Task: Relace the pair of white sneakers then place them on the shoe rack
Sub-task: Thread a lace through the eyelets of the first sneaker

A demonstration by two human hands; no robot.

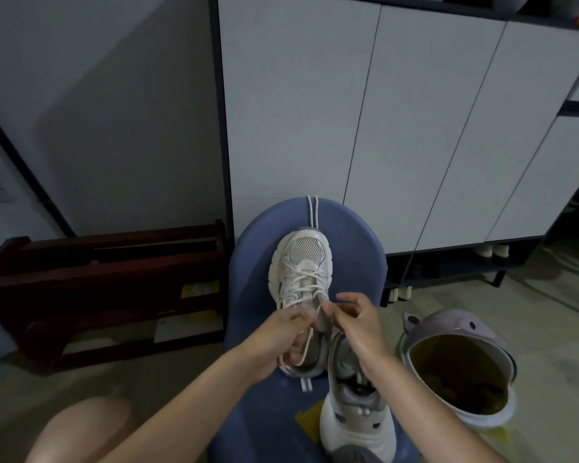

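The left hand (pixel 283 332) curls its fingers around the white lace (pixel 306 342) of a white sneaker (pixel 301 279), with a loose length of that lace trailing down below its knuckles, and the right hand (pixel 355 324) pinches the other end of the lace between thumb and forefinger just beside it, the two hands nearly touching over the shoe's tongue. The sneaker lies under and just beyond the hands on a blue stool seat (pixel 351 248), toe pointing away, its lower eyelets already crossed with lace. Directly below the right hand's wrist lies the second sneaker (pixel 355 416), its toe toward the person, resting on the same seat. Beyond the first shoe's toe, another white lace (pixel 312 212) runs doubled over the seat's far edge. Right of the right hand stands a lilac bin (pixel 462 365) with a yellowish liner, on the floor. Well left of the left hand a dark wooden shoe rack (pixel 97 295) sits against the wall, and beyond the hands rises a white cabinet (pixel 381 128) with shoes under it
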